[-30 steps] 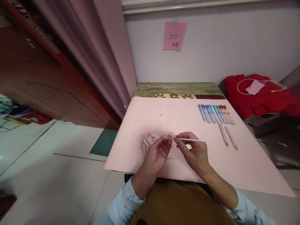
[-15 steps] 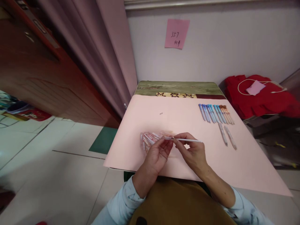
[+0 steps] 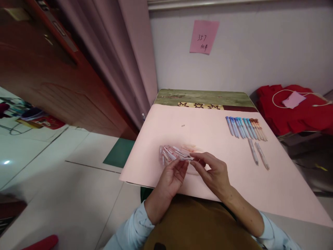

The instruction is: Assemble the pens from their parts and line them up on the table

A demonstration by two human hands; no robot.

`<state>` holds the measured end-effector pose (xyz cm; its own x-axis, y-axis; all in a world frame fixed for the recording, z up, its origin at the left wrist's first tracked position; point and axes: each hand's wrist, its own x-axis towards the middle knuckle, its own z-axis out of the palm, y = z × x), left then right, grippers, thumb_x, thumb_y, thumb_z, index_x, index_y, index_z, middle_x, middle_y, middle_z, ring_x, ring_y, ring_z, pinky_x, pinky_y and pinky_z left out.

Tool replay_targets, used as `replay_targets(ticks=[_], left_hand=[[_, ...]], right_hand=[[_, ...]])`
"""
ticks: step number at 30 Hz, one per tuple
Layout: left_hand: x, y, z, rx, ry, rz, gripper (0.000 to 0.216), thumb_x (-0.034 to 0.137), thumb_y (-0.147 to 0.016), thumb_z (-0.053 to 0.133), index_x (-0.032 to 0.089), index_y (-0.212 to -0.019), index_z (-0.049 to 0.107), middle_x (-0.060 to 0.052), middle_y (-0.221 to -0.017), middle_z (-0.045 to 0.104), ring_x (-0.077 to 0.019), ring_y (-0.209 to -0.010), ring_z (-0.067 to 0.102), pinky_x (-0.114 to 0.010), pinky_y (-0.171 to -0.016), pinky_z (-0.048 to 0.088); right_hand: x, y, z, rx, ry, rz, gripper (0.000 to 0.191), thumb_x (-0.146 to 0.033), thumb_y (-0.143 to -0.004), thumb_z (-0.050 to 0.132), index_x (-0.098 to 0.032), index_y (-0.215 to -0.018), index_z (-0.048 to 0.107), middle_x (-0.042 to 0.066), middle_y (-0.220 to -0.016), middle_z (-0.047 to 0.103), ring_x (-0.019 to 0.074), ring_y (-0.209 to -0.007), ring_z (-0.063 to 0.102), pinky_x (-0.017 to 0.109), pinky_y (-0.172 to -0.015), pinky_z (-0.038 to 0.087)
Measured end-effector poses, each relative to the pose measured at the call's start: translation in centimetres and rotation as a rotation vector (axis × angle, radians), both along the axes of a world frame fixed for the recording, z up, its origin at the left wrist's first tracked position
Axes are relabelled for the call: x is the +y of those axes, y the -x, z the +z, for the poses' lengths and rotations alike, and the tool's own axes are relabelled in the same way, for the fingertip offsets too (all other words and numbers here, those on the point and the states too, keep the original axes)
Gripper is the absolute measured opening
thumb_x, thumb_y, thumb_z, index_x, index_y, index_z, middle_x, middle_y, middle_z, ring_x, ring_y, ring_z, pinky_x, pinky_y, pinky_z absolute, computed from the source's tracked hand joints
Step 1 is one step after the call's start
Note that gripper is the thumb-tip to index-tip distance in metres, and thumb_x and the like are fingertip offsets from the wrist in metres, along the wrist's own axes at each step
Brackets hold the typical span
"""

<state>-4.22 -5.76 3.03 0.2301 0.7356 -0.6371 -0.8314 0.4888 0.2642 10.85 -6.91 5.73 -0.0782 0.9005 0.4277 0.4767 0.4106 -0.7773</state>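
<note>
Slim pale pen pc is up in the fingers, roughly level, over the near part of the pink sheet; L hand has it, thumb n fingertips pinched on it, palm turned up, other fingers loosely curled; R hand is right at the pc's R end, thumb n index tips nearly tog, can't tell if they grip it or just touch. Just behind the L hand: clear pkt w/ lots of slim white n reddish parts, and some thin orange-ish sticks beside it, partly hidden. Small grey bit further back. Over on R, neat row of pens, blue thru brown tops, w/ 2 loose pens just in front, side by side, apart. Beyond the tbl's R edge, red cloth w/ white cord n pink paper on top; pink note on the wall, reads 357
</note>
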Motion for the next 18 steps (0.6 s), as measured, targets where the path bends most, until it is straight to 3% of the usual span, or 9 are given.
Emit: replay_targets(ticks=[4, 8, 13, 18], left_hand=[[-0.4, 1.7, 0.1, 0.015, 0.044, 0.054, 0.008, 0.007, -0.085, 0.059, 0.012, -0.088, 0.065, -0.006, -0.081, 0.073, -0.0116, -0.072, 0.070, -0.022, -0.077, 0.059], [0.2, 5.7, 0.8, 0.097, 0.129, 0.195, 0.010, 0.006, -0.089, 0.054, 0.009, -0.086, 0.062, -0.007, -0.073, 0.070, -0.0111, -0.062, 0.068, -0.017, -0.060, 0.058], [1.0, 10.8, 1.5, 0.156, 0.111, 0.372, 0.015, 0.006, -0.093, 0.046, 0.005, -0.095, 0.061, -0.011, -0.079, 0.070, -0.0105, -0.062, 0.067, -0.015, -0.055, 0.057], [0.4, 12.4, 1.6, 0.156, 0.088, 0.443, 0.017, 0.005, -0.094, 0.044, 0.005, -0.101, 0.059, -0.011, -0.079, 0.069, -0.0111, -0.063, 0.067, -0.016, -0.056, 0.059]], right_hand=[[0.1, 0.3, 0.1, 0.047, -0.031, 0.008, 0.020, -0.028, -0.092, 0.058, -0.026, -0.109, 0.069, 0.004, -0.086, 0.071, 0.0148, -0.066, 0.062, 0.028, -0.064, 0.052], [2.3, 0.4, -1.5, 0.007, -0.008, -0.009, 0.020, -0.029, -0.095, 0.052, -0.024, -0.099, 0.071, 0.004, -0.087, 0.072, 0.0157, -0.070, 0.065, 0.028, -0.066, 0.051], [6.1, 3.4, -3.5, -0.470, 0.007, 0.196, 0.019, -0.028, -0.095, 0.054, -0.022, -0.093, 0.072, 0.004, -0.090, 0.072, 0.0160, -0.076, 0.066, 0.025, -0.066, 0.045], [9.7, 8.6, -4.4, -0.897, -0.110, 0.515, 0.020, -0.017, -0.096, 0.049, -0.018, -0.094, 0.070, 0.008, -0.099, 0.069, 0.0178, -0.085, 0.063, 0.028, -0.073, 0.042]])
